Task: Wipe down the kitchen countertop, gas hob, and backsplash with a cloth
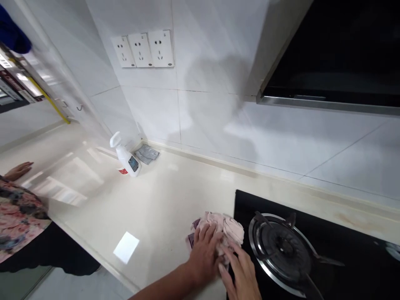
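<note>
A crumpled pale pink cloth (pixel 233 228) with a dark purple patch lies bunched on the counter against the left edge of the stove. My left hand (pixel 204 252) presses down on it, fingers bent into the folds. From the right, my right hand (pixel 241 271) grips the near side of the same cloth between thumb and fingers. Its fingertips are close to those of the left hand. Part of the cloth is hidden beneath both hands.
A black gas stove (pixel 343 254) with a round burner (pixel 284 246) is at the right, under a dark range hood (pixel 337 50). A white spray bottle (pixel 126 158) and a grey plastic packet (pixel 146 153) stand near the corner. Another person's hand (pixel 19 171) rests on the far-left counter.
</note>
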`<action>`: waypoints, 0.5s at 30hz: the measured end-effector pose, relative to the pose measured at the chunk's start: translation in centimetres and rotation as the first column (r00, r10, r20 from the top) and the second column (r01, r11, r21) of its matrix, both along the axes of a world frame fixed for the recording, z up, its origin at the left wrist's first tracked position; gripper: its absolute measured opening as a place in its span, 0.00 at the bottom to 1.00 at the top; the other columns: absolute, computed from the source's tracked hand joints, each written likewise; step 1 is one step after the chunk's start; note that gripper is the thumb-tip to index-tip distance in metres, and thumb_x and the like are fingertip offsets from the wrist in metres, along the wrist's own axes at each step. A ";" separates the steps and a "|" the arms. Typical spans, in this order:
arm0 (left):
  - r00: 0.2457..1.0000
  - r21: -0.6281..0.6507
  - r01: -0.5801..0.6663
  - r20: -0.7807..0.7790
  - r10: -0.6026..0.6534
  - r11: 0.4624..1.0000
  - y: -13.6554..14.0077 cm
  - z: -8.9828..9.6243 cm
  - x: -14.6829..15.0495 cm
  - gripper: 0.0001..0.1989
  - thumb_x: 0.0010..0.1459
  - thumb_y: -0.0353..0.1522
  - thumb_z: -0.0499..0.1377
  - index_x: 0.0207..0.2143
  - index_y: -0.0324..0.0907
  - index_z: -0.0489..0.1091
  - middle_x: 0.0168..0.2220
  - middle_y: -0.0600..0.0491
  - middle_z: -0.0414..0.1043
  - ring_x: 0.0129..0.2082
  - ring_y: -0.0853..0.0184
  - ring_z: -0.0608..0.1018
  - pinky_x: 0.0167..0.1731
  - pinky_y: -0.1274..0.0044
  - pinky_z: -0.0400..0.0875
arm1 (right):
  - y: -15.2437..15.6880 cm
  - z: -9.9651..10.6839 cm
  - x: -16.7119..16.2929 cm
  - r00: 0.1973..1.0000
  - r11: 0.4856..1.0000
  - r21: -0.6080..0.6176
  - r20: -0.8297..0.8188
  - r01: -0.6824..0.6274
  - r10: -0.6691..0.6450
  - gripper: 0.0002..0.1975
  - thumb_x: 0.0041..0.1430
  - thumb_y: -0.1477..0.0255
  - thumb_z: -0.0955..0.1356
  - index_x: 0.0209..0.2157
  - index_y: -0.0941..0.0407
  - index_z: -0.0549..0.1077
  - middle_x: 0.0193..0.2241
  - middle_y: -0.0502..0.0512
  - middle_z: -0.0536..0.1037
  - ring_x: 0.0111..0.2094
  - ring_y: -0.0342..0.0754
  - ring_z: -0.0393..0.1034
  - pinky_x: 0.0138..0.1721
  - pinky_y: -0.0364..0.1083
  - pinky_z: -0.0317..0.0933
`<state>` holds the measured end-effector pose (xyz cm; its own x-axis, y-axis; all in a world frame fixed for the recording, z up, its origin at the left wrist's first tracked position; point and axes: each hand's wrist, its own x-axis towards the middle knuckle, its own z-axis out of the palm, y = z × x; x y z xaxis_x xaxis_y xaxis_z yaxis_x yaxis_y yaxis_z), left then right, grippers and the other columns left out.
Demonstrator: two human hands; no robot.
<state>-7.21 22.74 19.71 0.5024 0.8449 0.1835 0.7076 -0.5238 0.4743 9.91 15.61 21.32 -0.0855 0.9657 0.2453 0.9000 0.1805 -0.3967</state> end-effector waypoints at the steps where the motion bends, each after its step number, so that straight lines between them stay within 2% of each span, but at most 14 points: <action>1: 1.000 -0.010 0.014 0.011 -0.014 1.000 -0.1 0.3 -1.5 0.30 0.63 0.39 0.55 0.67 0.46 0.57 0.67 0.42 0.60 0.65 0.52 0.64 0.61 0.56 0.61 | 1.7 -0.1 -1.1 0.999 0.999 -0.025 0.035 -0.033 0.034 0.24 0.67 0.58 0.60 0.62 0.44 0.68 0.63 0.57 0.67 0.61 0.60 0.63 0.56 0.62 0.66; 3: 1.000 -0.019 -0.012 -0.005 0.012 1.000 -0.3 0.9 -5.3 0.24 0.64 0.33 0.53 0.63 0.46 0.62 0.61 0.44 0.68 0.59 0.57 0.71 0.55 0.62 0.67 | 4.6 -0.3 -2.7 0.990 0.995 -0.090 0.128 -0.052 0.063 0.24 0.69 0.59 0.58 0.62 0.46 0.68 0.64 0.59 0.65 0.63 0.62 0.59 0.57 0.65 0.61; 5: 0.994 -0.001 -0.090 -0.066 0.089 0.996 -0.9 1.3 -9.1 0.19 0.64 0.29 0.52 0.56 0.50 0.70 0.55 0.48 0.73 0.54 0.59 0.74 0.52 0.64 0.69 | 7.0 -0.3 -3.4 0.976 0.990 -0.140 0.210 -0.029 0.058 0.23 0.69 0.60 0.58 0.62 0.45 0.68 0.66 0.59 0.62 0.65 0.65 0.55 0.58 0.69 0.56; 6: 0.986 0.014 -0.134 -0.101 0.135 0.991 -1.5 1.3 -10.6 0.18 0.64 0.28 0.53 0.53 0.51 0.72 0.54 0.49 0.74 0.54 0.59 0.74 0.52 0.64 0.69 | 8.2 -0.3 -3.6 0.971 0.987 -0.158 0.233 -0.020 0.057 0.23 0.69 0.61 0.59 0.62 0.45 0.67 0.67 0.58 0.61 0.65 0.66 0.53 0.58 0.70 0.54; 8: 0.966 0.059 -0.198 -0.158 0.205 0.978 -3.1 1.0 -12.7 0.18 0.63 0.30 0.55 0.54 0.51 0.71 0.57 0.48 0.72 0.57 0.57 0.72 0.55 0.61 0.67 | 10.7 0.0 -3.9 0.968 0.985 -0.171 0.243 -0.020 0.062 0.23 0.69 0.61 0.62 0.63 0.48 0.66 0.67 0.60 0.59 0.65 0.65 0.54 0.59 0.69 0.54; 10: 0.950 0.115 -0.235 -0.182 0.253 0.965 -4.7 0.6 -13.6 0.22 0.64 0.33 0.56 0.61 0.48 0.66 0.62 0.45 0.68 0.62 0.54 0.68 0.59 0.58 0.65 | 13.1 0.4 -4.4 0.971 0.986 -0.161 0.228 -0.038 0.074 0.23 0.67 0.60 0.66 0.60 0.52 0.67 0.63 0.61 0.65 0.60 0.60 0.62 0.58 0.64 0.60; 12: 0.945 0.167 -0.245 -0.179 0.274 0.955 -5.8 0.3 -13.6 0.30 0.65 0.37 0.56 0.67 0.46 0.56 0.67 0.42 0.60 0.67 0.52 0.63 0.61 0.57 0.63 | 14.9 0.5 -5.3 0.974 0.987 -0.151 0.209 -0.058 0.089 0.21 0.67 0.61 0.67 0.57 0.56 0.68 0.56 0.59 0.70 0.54 0.54 0.69 0.54 0.59 0.66; 15: 0.945 0.217 -0.271 -0.126 0.302 0.938 -6.3 0.4 -13.2 0.40 0.64 0.41 0.57 0.72 0.46 0.41 0.71 0.40 0.49 0.71 0.49 0.55 0.63 0.55 0.62 | 15.7 0.5 -7.4 0.975 0.983 -0.153 0.179 -0.102 0.129 0.19 0.69 0.63 0.64 0.55 0.59 0.70 0.53 0.58 0.72 0.51 0.53 0.71 0.50 0.56 0.69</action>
<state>-20.42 16.45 20.14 0.2799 0.9129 0.2972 0.8977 -0.3586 0.2561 2.50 31.31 21.84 -0.2295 0.9704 0.0752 0.9372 0.2412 -0.2518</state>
